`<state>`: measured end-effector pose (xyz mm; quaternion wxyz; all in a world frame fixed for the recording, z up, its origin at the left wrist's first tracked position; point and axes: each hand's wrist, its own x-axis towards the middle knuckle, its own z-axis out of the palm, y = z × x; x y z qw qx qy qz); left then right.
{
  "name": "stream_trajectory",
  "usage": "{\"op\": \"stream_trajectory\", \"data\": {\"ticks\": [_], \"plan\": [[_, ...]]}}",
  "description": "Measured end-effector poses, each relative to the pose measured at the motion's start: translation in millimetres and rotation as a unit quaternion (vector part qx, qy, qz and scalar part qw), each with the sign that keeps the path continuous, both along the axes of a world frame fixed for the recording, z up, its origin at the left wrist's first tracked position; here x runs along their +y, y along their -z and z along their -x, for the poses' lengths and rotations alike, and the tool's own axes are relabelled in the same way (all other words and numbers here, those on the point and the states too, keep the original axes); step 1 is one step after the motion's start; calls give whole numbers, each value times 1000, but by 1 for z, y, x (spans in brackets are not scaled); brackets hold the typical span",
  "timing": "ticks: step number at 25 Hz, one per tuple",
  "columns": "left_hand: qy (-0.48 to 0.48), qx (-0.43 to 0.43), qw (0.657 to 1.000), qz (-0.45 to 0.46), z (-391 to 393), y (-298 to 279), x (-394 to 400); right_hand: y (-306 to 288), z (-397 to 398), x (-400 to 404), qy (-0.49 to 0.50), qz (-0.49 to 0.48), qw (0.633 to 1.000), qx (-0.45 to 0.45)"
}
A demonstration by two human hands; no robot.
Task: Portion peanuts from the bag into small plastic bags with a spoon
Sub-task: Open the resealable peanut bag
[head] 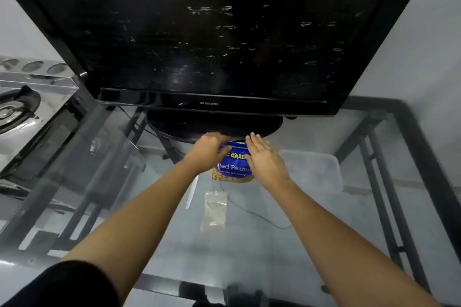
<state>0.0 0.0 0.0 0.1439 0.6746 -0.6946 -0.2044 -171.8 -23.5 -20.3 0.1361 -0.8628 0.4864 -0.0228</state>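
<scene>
A blue bag of salted peanuts [234, 169] stands upright on the glass table, just in front of the television's base. My left hand [208, 151] grips the bag's top left edge. My right hand [264, 157] rests against the bag's right side with fingers straight and the thumb on the bag's front. A white plastic spoon [192, 193] lies on the glass just below the left hand. A small clear plastic bag [214, 210] lies flat in front of the peanut bag, holding nothing visible.
A large black television [209, 32] on an oval base [189, 127] fills the back of the glass table [274, 257]. A translucent lidded container [311, 169] sits right of the bag. A thin black cable [257, 217] shows under the glass. A gas stove [22, 107] stands at left.
</scene>
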Motion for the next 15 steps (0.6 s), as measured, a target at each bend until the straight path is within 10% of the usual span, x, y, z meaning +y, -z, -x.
{"op": "stream_trajectory", "data": {"ticks": [15], "plan": [[106,90,978,-154,-36,-11,-51,17,8,-25,-110,278,945,-130]]}}
